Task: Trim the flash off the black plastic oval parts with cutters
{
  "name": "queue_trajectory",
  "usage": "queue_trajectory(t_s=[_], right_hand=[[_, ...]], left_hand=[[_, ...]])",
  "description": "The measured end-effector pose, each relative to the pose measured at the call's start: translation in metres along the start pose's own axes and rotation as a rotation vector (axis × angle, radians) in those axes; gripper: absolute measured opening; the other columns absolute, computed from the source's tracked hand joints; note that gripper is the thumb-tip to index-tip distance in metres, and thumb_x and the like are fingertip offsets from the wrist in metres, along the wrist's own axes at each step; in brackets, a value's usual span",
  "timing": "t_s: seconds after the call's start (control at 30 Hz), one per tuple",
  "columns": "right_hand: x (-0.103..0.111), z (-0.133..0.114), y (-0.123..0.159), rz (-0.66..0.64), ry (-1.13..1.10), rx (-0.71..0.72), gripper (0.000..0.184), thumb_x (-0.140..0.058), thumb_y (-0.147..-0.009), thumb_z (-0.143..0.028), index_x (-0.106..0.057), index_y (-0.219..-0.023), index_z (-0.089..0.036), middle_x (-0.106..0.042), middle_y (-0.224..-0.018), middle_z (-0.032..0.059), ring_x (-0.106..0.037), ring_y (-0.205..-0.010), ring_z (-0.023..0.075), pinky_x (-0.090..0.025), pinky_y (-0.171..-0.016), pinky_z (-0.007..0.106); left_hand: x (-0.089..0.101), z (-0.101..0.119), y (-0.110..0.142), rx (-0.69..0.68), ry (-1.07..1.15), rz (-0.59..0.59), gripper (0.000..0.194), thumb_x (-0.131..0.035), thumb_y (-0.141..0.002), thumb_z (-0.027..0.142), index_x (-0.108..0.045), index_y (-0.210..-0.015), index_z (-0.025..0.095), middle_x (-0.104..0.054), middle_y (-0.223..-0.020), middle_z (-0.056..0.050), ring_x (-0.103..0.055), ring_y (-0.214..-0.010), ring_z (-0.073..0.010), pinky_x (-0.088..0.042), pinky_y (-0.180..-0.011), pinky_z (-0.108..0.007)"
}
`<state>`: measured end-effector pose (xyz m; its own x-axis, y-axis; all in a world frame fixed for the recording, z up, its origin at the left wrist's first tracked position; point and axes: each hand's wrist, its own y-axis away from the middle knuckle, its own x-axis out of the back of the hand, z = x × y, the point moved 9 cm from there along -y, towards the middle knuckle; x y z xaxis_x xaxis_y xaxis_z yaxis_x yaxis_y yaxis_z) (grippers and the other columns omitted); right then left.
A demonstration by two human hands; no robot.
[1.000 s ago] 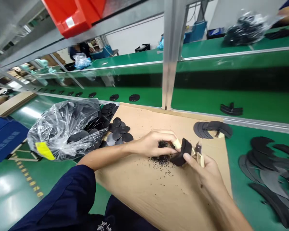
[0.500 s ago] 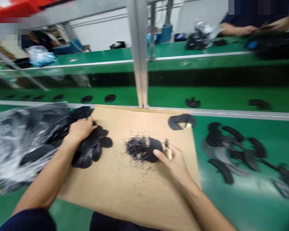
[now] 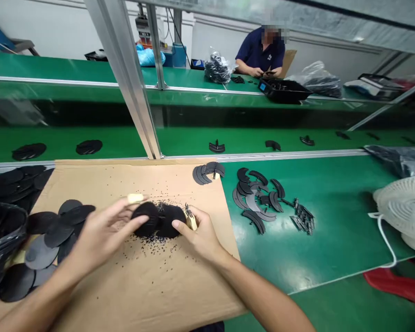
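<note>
My left hand (image 3: 103, 230), with a pale yellow finger cover on one fingertip, pinches a round black disc (image 3: 147, 217) above the cardboard sheet. Close against it, my right hand (image 3: 202, 235) holds a black plastic piece (image 3: 172, 220) by thumb and fingers; its full outline is partly hidden. Metal-tipped nippers (image 3: 189, 212) also stick up from the right hand. The disc and the piece meet or overlap; I cannot tell which. Below them, small black trimmings (image 3: 152, 244) are scattered on the cardboard (image 3: 131, 286).
Loose black discs (image 3: 41, 251) and a plastic bag (image 3: 0, 249) lie left. Curved black pieces (image 3: 252, 198) and thin black sticks (image 3: 303, 216) lie right, near a white fan (image 3: 404, 207). A metal post (image 3: 134, 92) rises beyond the cardboard. A person (image 3: 261, 53) sits across the bench.
My left hand left the right hand's piece, reached to the discs at left, and came back with a disc. The right hand kept its piece and nippers. The view turned right.
</note>
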<state>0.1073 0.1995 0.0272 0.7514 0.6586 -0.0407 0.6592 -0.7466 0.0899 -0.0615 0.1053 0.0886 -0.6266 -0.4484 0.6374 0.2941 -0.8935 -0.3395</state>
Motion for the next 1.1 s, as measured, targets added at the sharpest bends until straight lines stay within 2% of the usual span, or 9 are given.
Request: queue_trajectory(t_s=[0.1,0.17,0.37,0.53,0.63,0.8,0.93,1.03,1.1], right_hand=[[-0.006,0.002,0.001,-0.038,0.020,-0.011,0.027,-0.072,-0.079,-0.042,-0.057,-0.075,-0.020,-0.048,-0.069,-0.0036,-0.042,-0.066,0.0127,-0.039,-0.062,0.026],[-0.004,0.003,-0.001,-0.007,0.046,-0.018,0.028,-0.072,-0.080,-0.042,-0.055,-0.073,-0.020,-0.048,-0.069,-0.0038,-0.041,-0.066,0.0124,-0.038,-0.061,0.025],[-0.003,0.005,-0.009,-0.020,0.086,-0.021,0.023,-0.072,-0.081,-0.039,-0.061,-0.081,-0.019,-0.056,-0.074,-0.0016,-0.047,-0.070,0.0139,-0.042,-0.067,0.027],[-0.001,-0.002,-0.008,0.013,0.152,0.013,0.027,-0.070,-0.083,-0.040,-0.055,-0.073,-0.021,-0.047,-0.067,-0.0040,-0.041,-0.064,0.0122,-0.040,-0.062,0.025],[-0.001,-0.002,-0.008,0.033,0.170,0.015,0.027,-0.070,-0.084,-0.040,-0.055,-0.073,-0.021,-0.047,-0.066,-0.0041,-0.041,-0.063,0.0118,-0.040,-0.061,0.025],[-0.001,-0.003,-0.008,0.051,0.172,0.045,0.024,-0.070,-0.086,-0.043,-0.064,-0.083,-0.020,-0.060,-0.074,-0.0001,-0.051,-0.069,0.0147,-0.044,-0.064,0.027],[-0.002,-0.006,-0.008,0.043,0.164,0.071,0.019,-0.071,-0.086,-0.039,-0.065,-0.083,-0.021,-0.060,-0.073,-0.0014,-0.051,-0.066,0.0135,-0.045,-0.062,0.026],[-0.002,-0.007,-0.007,0.050,0.164,0.086,0.018,-0.072,-0.085,-0.038,-0.065,-0.083,-0.021,-0.061,-0.074,-0.0011,-0.053,-0.068,0.0141,-0.047,-0.063,0.026],[-0.002,-0.007,-0.007,0.059,0.166,0.094,0.020,-0.072,-0.085,-0.039,-0.065,-0.084,-0.021,-0.063,-0.074,-0.0006,-0.055,-0.069,0.0149,-0.048,-0.064,0.027]], left_hand=[[-0.031,0.005,0.005,-0.014,0.040,0.003,0.030,-0.060,-0.094,0.036,-0.065,-0.120,0.023,-0.059,-0.063,0.003,-0.056,-0.052,-0.0117,-0.050,-0.051,-0.023],[-0.039,0.004,0.005,-0.021,0.037,0.020,0.029,-0.058,-0.096,0.033,-0.065,-0.120,0.019,-0.049,-0.058,0.006,-0.048,-0.049,-0.0095,-0.045,-0.050,-0.021],[-0.034,0.011,0.004,-0.123,0.027,0.065,0.030,-0.057,-0.098,0.025,-0.062,-0.126,0.017,-0.057,-0.081,-0.001,-0.047,-0.061,-0.0100,-0.049,-0.059,-0.023],[-0.031,0.016,0.007,-0.194,0.013,0.066,0.033,-0.059,-0.097,0.022,-0.060,-0.130,0.020,-0.062,-0.094,-0.004,-0.054,-0.075,-0.0128,-0.052,-0.067,-0.026],[-0.028,0.013,0.007,-0.161,0.027,0.098,0.032,-0.059,-0.097,0.022,-0.061,-0.130,0.019,-0.060,-0.089,-0.003,-0.052,-0.072,-0.0118,-0.050,-0.063,-0.024],[-0.029,0.011,0.008,-0.118,0.070,0.095,0.031,-0.063,-0.096,0.024,-0.063,-0.126,0.017,-0.058,-0.086,-0.002,-0.048,-0.066,-0.0094,-0.047,-0.058,-0.021],[-0.029,0.010,0.008,-0.104,0.071,0.099,0.030,-0.063,-0.096,0.026,-0.064,-0.125,0.017,-0.058,-0.083,-0.001,-0.047,-0.064,-0.0092,-0.047,-0.058,-0.021],[-0.031,0.001,0.008,-0.008,0.084,0.106,0.031,-0.065,-0.094,0.029,-0.065,-0.122,0.016,-0.060,-0.082,-0.001,-0.050,-0.065,-0.0099,-0.047,-0.058,-0.022],[-0.040,-0.009,0.009,0.086,0.173,0.056,0.029,-0.063,-0.094,0.030,-0.065,-0.118,0.015,-0.066,-0.089,-0.004,-0.057,-0.072,-0.0117,-0.050,-0.062,-0.023]])
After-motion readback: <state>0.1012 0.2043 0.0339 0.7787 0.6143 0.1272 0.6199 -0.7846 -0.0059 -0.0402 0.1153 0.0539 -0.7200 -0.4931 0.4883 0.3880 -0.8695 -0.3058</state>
